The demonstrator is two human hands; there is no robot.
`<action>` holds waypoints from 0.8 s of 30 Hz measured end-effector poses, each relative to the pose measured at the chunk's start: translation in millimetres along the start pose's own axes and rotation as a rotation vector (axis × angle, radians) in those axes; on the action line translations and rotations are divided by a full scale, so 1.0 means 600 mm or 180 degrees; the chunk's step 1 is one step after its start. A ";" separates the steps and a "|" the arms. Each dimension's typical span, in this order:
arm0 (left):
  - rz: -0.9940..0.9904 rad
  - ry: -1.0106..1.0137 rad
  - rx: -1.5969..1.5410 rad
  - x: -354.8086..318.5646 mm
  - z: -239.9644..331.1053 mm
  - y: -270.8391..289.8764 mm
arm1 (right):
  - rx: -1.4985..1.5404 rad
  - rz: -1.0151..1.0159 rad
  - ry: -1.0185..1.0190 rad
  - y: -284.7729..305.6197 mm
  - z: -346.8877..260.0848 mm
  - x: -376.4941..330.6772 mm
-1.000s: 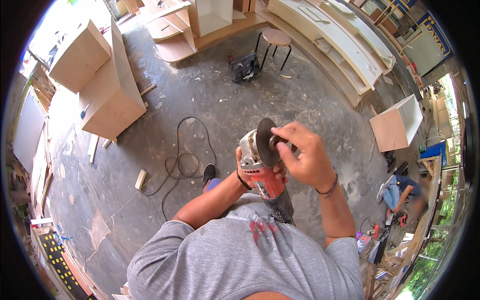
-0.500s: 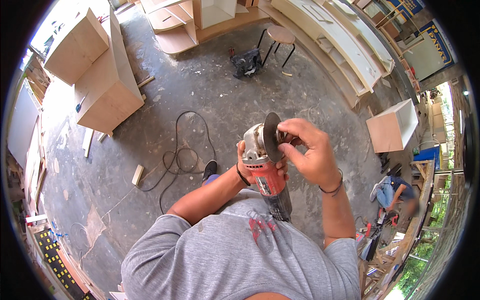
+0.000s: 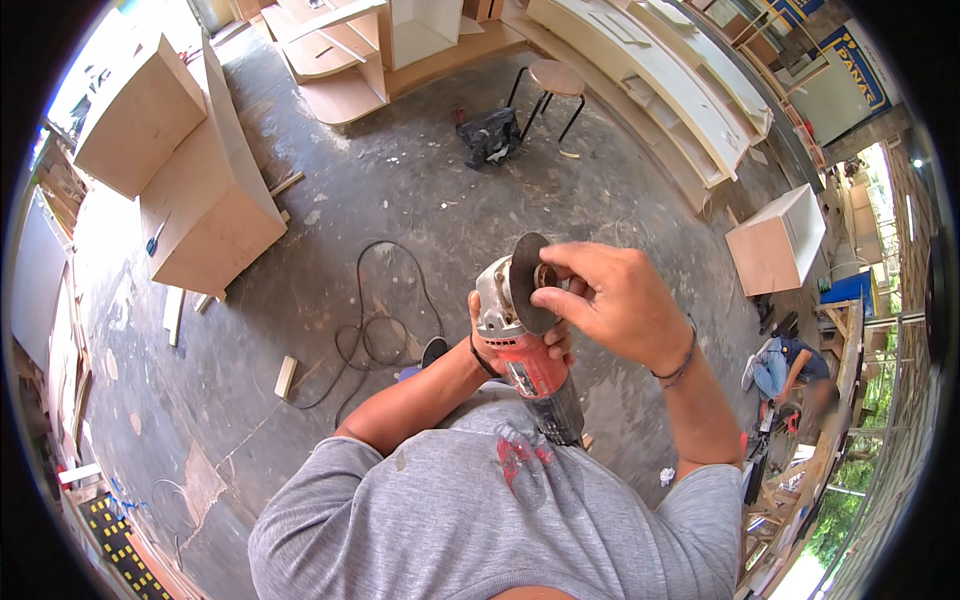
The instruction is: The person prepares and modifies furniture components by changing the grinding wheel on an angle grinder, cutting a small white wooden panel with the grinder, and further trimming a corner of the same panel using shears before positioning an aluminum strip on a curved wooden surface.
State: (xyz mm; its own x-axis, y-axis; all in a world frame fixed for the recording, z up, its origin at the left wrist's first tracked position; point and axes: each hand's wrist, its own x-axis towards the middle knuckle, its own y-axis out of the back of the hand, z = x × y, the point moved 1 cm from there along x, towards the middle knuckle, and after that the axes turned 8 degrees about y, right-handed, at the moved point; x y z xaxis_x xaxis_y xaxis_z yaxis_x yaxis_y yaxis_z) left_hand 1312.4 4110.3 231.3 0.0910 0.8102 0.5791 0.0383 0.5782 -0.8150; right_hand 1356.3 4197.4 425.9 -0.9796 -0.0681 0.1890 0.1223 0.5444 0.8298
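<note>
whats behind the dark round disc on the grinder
Part of the silver metal grinder head shows behind the dark round disc; what the disc itself covers cannot be seen.

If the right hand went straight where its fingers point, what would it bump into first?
Probably the angle grinder: its dark disc or the round nut at the centre. The right hand is so close that any gap is unclear.
</note>
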 end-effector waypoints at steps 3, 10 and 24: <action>-0.0030 0.0031 0.0013 -0.011 0.017 -0.004 | 0.0426 0.0169 -0.0378 -0.009 -0.010 0.014; -0.0260 0.0205 0.0227 -0.027 0.046 -0.001 | 0.0166 -0.0029 -0.0191 -0.023 -0.018 0.033; -0.0068 0.0394 -0.0236 -0.036 0.044 -0.013 | -0.0002 0.0075 -0.0202 -0.029 -0.024 0.024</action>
State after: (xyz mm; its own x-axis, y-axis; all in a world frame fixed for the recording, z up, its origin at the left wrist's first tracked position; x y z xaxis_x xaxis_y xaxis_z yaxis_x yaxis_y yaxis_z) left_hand 1283.8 4090.7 225.6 0.2113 0.7771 0.5929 0.1147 0.5827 -0.8046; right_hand 1342.5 4174.8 421.5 -0.9846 -0.0019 0.1749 0.1456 0.5447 0.8259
